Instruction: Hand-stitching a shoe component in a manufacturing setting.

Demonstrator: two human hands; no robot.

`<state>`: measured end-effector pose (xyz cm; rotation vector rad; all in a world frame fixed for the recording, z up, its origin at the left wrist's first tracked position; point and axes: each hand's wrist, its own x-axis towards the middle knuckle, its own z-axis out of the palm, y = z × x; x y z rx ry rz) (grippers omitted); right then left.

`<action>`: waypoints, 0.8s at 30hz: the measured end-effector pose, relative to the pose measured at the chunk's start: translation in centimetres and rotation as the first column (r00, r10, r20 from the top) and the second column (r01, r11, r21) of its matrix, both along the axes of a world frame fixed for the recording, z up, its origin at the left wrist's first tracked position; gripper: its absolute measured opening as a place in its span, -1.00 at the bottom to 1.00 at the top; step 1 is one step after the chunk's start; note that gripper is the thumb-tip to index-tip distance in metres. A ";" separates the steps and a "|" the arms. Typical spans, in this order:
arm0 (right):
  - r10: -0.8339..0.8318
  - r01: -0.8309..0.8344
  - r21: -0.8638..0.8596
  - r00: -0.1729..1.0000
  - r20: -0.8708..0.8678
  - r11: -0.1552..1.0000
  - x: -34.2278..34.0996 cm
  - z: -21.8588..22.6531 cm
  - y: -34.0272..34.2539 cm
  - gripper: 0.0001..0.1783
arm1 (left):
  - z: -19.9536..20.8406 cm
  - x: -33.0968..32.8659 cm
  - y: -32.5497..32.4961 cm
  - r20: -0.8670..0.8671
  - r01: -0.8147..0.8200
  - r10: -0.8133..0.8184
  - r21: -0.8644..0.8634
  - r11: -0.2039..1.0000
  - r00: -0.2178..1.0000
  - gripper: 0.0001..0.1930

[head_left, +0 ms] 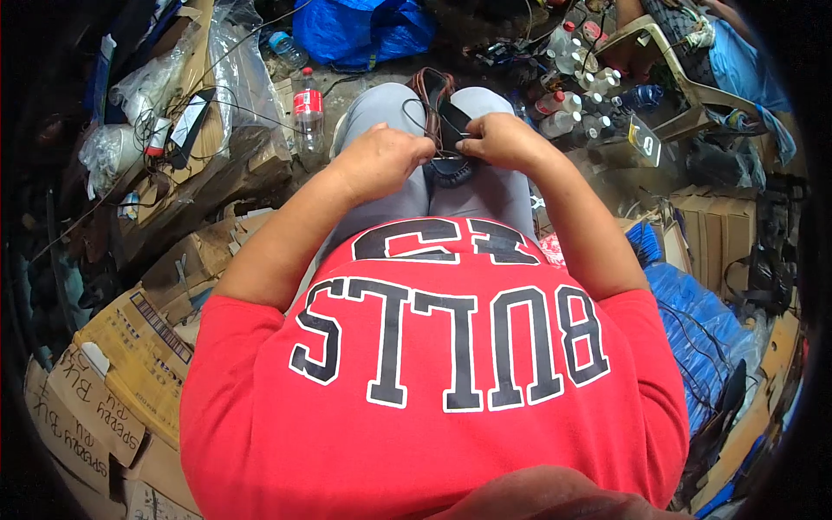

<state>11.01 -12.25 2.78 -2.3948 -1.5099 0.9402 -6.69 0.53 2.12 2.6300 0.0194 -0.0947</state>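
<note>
A dark leather shoe (452, 172) with a brown part (432, 87) is propped between my knees. My left hand (387, 159) is closed at the shoe's left side, its fingertips pinched by a looped dark thread (407, 108). On the other side, my right hand (503, 141) is closed too, thumb and fingers pressed together over the shoe's opening. A thin light line shows at its fingertips, too small to name. Fingers cover part of the shoe between the two hands.
A red-capped bottle (308, 113) stands left of my knees. Several bottles (572, 104) cluster at the right, near a clear plastic container (641, 143). Ahead lies a blue plastic bag (360, 30). Cardboard (130, 364) surrounds my left side; blue plastic sheeting (693, 321) lies right.
</note>
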 end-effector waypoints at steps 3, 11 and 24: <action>-0.056 0.057 0.008 0.994 -0.092 0.998 0.6 -1.2 -1.2 -0.66 | -0.4 -1.9 1.8 0.008 0.025 -0.027 0.139 0.990 1.000 -0.92; 0.004 0.428 0.446 0.718 -0.696 0.786 2.7 0.9 -3.1 -0.64 | 5.2 -3.4 4.0 0.053 -0.249 0.431 -0.752 0.611 0.901 -0.91; -0.452 0.435 -0.181 0.889 -0.066 0.882 11.7 2.6 -19.2 -0.69 | 8.7 -11.2 10.4 0.238 -0.378 0.315 0.304 0.874 0.919 -0.90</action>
